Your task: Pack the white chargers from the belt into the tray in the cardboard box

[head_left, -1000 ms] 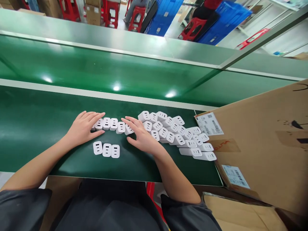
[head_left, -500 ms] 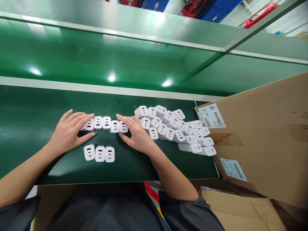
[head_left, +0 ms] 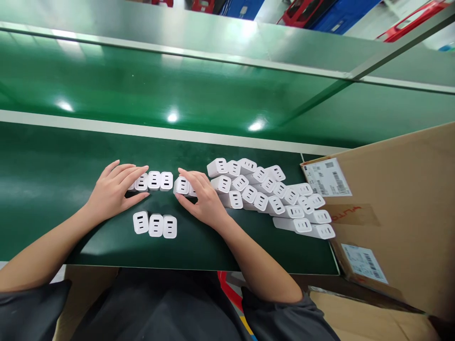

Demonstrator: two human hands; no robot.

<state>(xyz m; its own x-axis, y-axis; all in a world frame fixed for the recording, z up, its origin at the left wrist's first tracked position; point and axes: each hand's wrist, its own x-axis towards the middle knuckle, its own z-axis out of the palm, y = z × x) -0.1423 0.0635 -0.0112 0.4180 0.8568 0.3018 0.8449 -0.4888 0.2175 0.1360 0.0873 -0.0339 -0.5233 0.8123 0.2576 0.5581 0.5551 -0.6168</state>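
White USB chargers with dark slots in their end faces stand in a short row [head_left: 154, 181] on the green table. My left hand [head_left: 115, 189] is closed around the left end of this row, thumb in front and fingers behind, covering part of it. My right hand [head_left: 204, 196] grips a pair of chargers [head_left: 182, 185] between thumb and fingers; the right one is mostly hidden. A narrow gap lies between this pair and the row. Closer to me, three more chargers [head_left: 156, 225] stand side by side.
Right of my right hand, many chargers [head_left: 261, 201] stand or lean in a loose cluster. A large cardboard box [head_left: 401, 199] with labels borders the table's right end. Along the back runs a green panel [head_left: 142, 85] with a metal rail. Another carton [head_left: 373, 315] sits low at right.
My right hand has drawn its pair of chargers slightly rightward, away from the row, and tilted it. My left hand keeps its place on the row. The whole view has shifted a little.
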